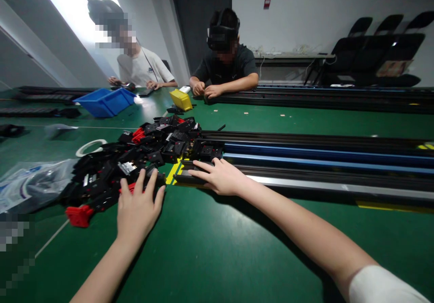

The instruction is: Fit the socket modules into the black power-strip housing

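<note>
left hand spread, fingertips on near edge of black parts pile, gripping nothing. right hand open, palm down on rail end, seemingly steadying it on tabletop. pile just left of rail.

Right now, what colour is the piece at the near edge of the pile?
Red. The piece shows best in the head view, left of the left hand.

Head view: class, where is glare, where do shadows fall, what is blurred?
Head view: the white window panel is blown out, with glare on the green table by the blue plastic bin; a shadow lies under the right hand and forearm; faces and lower-left corner are pixelated.
</note>
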